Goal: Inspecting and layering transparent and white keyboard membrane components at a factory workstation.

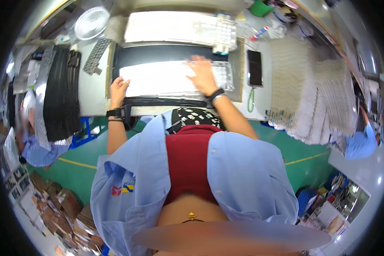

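Note:
A bright white, thin rectangular sheet (158,81) lies on a black work mat (158,53) in front of me; glare washes out most of its surface. Its right end shows a pale keyboard-like grid of cells (222,77). At the sheet's left edge, my left hand (118,90) is closed, thumb and fingertips pinching that edge. Over the right part of the sheet, my right hand (202,76) is palm down with its fingers spread, slightly blurred. Whether it presses the sheet or hovers just above I cannot tell.
Behind the mat sits another lit white sheet (170,27) with a grid piece (224,34). Left are a dark keyboard-like strip (96,56), black stacks (62,94) and a fan (91,23). Right are a phone (254,68), a marker (259,33) and pale sheet stacks (292,81).

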Tool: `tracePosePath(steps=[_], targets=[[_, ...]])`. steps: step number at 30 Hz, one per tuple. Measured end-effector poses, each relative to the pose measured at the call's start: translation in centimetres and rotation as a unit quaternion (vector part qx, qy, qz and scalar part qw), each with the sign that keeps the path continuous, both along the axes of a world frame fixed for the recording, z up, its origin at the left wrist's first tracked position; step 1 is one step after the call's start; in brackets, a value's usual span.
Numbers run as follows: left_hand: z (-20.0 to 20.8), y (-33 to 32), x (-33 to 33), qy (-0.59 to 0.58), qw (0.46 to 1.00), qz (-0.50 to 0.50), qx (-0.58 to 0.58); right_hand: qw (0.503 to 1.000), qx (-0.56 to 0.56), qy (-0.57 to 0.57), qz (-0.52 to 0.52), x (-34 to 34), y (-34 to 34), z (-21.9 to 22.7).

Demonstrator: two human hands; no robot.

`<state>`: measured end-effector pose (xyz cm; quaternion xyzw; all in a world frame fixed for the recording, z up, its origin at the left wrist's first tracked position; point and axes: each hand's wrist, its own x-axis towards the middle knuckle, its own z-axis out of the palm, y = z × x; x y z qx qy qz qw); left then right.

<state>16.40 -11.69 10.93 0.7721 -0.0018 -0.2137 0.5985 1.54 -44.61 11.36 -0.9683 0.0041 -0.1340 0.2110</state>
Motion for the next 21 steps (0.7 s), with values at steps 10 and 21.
tracePosePath(steps=[10, 21], targets=[[2.2, -0.2, -0.2, 0.098, 0.989, 0.064, -0.095, 0.964, 0.044, 0.129, -0.228, -9.6, -8.5, -0.7], [11.6, -1.9, -0.4, -0.107, 0.986, -0.020, -0.123, 0.839, 0.505, 0.035, -0.201, -10.5, -12.8, 9.0]])
